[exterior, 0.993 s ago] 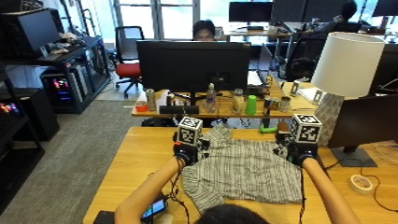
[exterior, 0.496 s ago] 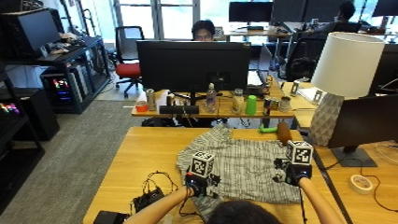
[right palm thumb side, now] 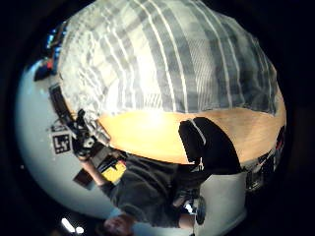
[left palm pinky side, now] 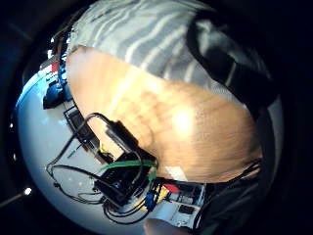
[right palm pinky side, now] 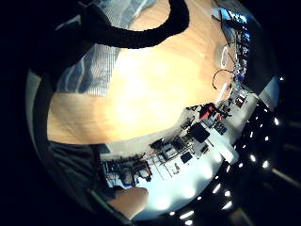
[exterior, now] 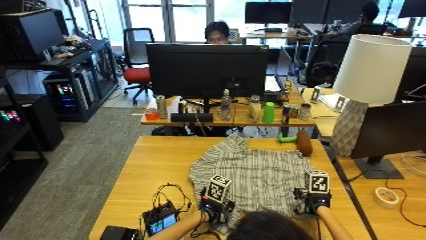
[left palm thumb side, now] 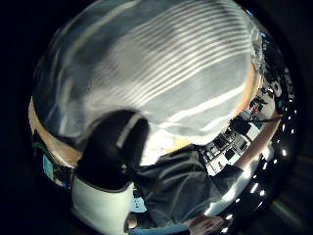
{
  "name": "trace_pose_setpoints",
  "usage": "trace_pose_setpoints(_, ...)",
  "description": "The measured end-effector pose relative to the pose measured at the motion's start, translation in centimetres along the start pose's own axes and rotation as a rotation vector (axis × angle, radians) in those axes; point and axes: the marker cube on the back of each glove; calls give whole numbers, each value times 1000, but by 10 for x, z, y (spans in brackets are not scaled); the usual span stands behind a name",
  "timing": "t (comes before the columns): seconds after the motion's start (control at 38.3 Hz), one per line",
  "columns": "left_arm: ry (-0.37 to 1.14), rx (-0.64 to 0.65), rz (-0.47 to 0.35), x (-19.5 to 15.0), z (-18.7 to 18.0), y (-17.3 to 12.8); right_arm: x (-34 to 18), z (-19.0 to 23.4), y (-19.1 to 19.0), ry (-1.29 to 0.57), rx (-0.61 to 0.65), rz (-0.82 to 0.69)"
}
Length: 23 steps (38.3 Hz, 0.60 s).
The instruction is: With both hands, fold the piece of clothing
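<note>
Striped grey-and-white shirt [exterior: 256, 177] spread across the middle of the wooden surface [exterior: 156, 165], crumpled toward the far edge, near hem drawn close to the person's side. Left hand [exterior: 212, 209] at the near left corner of the cloth, right hand [exterior: 313, 201] at the near right corner, both low at the surface's front edge with the top of a head partly covering them. Seen from the left palm's thumb side: striped fabric [left palm thumb side: 166, 73] filling most of the view, a black gloved thumb [left palm thumb side: 115, 147] pressed against its edge, so apparently pinching the hem, though the contact itself is half hidden. From the left palm's little-finger side: cloth [left palm pinky side: 146, 34] lying along bare wood [left palm pinky side: 166, 117], a dark gloved finger [left palm pinky side: 230, 63] curled over the fabric. From the right palm's thumb side: shirt [right palm thumb side: 172, 64] lying flat on the wood, a gloved thumb [right palm thumb side: 209, 145] just beside its near edge; cannot tell whether that thumb meets the cloth. From the right palm's little-finger side: a black curled finger [right palm pinky side: 141, 33] arching above striped fabric [right palm pinky side: 94, 70] and wood. On the surface left of the shirt, a small black device with a lit screen [exterior: 160, 220] amid tangled black cables [exterior: 170, 192]. Beyond the shirt, a green-handled brown brush [exterior: 299, 141].
</note>
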Motion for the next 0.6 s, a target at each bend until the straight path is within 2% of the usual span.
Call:
trace_pose_setpoints(0.1,26,159,112,15,-24,37,-2,6,-5,-7,13,-45)
trace_pose_setpoints(0.16,-23,234,73,11,-24,22,-3,9,-7,-6,9,-46)
trace_pose_setpoints(0.24,-124,322,-25,-6,-15,-24,-3,12,-5,0,-9,-52)
trace_pose_setpoints(0.31,-179,390,-52,-12,-13,-46,-3,14,-2,9,-24,-46)
trace_pose_setpoints(0.42,-187,425,-46,-13,-16,-53,3,19,-10,16,0,-4)
trace_pose_setpoints(0.55,-132,410,-30,-16,-24,-46,6,26,0,7,-94,95)
trace_pose_setpoints(0.6,-103,406,-29,-20,-28,-45,7,27,-2,13,-55,75)
